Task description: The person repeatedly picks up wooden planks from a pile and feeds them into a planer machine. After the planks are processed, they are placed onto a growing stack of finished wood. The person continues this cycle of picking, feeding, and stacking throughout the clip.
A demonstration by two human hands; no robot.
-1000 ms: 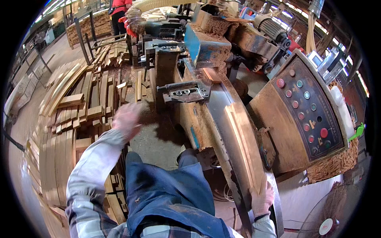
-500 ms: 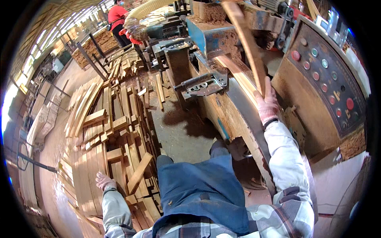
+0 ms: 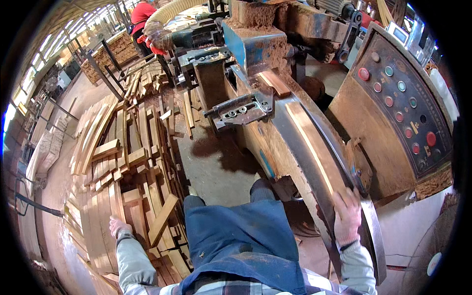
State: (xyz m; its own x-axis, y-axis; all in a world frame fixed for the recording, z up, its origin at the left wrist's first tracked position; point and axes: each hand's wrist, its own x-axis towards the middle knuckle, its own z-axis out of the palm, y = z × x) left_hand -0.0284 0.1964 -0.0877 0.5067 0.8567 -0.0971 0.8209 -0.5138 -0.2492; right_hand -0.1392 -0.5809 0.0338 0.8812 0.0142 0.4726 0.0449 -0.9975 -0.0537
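Right hand [image 3: 347,216] is laid flat on the near end of a long wooden board [image 3: 309,142] lying on the machine's feed bed [image 3: 295,162]. Fingers [image 3: 350,199] are spread wide and pressed on top of the board, not wrapped around it; nothing is gripped. The board runs away from the fingers along the curved-looking bed toward the blue cutter housing [image 3: 250,44], its far end lying under the housing edge. A bolted metal bracket [image 3: 241,110] is seen just left of the bed, beside the board's far half.

Left hand [image 3: 119,227] is lowered on the other side of the body, at the stack of wood slats [image 3: 123,167] on the floor. It is gloved and turned down onto the slats; whether a slat is clasped or only touched cannot be told, since the fingers are hidden by the back of the hand. A loose slat [image 3: 162,221] is lying tilted across the stack just right of that hand.

The two hands are well apart, with the blue apron [image 3: 236,241] between them. The control panel [image 3: 403,98] with red and green buttons is placed right of the bed, beyond the right hand. A person in red [image 3: 142,14] is seen at the far end of the machine, near a ribbed extraction hose [image 3: 172,12].
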